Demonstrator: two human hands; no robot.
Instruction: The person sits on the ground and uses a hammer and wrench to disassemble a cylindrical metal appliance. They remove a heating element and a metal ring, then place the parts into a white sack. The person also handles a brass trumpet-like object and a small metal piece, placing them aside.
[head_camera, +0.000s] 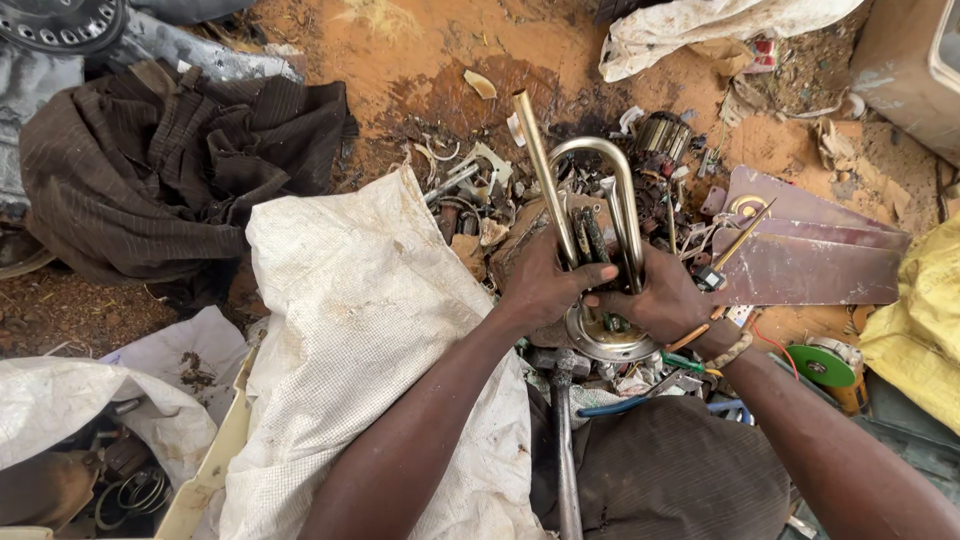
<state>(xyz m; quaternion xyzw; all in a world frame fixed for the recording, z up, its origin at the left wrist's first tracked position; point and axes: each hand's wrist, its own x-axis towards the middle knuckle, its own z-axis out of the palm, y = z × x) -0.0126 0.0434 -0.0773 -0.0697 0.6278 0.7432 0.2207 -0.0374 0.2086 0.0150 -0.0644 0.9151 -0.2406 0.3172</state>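
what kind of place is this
Probably an outdoor scrap yard or salvage spot: bare orange dirt, a pile of metal scrap, woven sacks, and both hands gripping a salvaged heating element.

White woven sack (370, 330) centre-left; yellow sack (925, 320) right edge; no labels/screens.

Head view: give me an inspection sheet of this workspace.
Surface: bare orange dirt ground, stained dark near the scrap.
Job's things: metal heating element with looped tubes and a round flange, held upright.
Clutter: scrap metal pile, white woven sack, dark cloth, hammer, fan blades.
Hands: left hand and right hand both grip the element.
Cables: thin loose wires among the scrap.
Surroundings: yellow sack, white bag.
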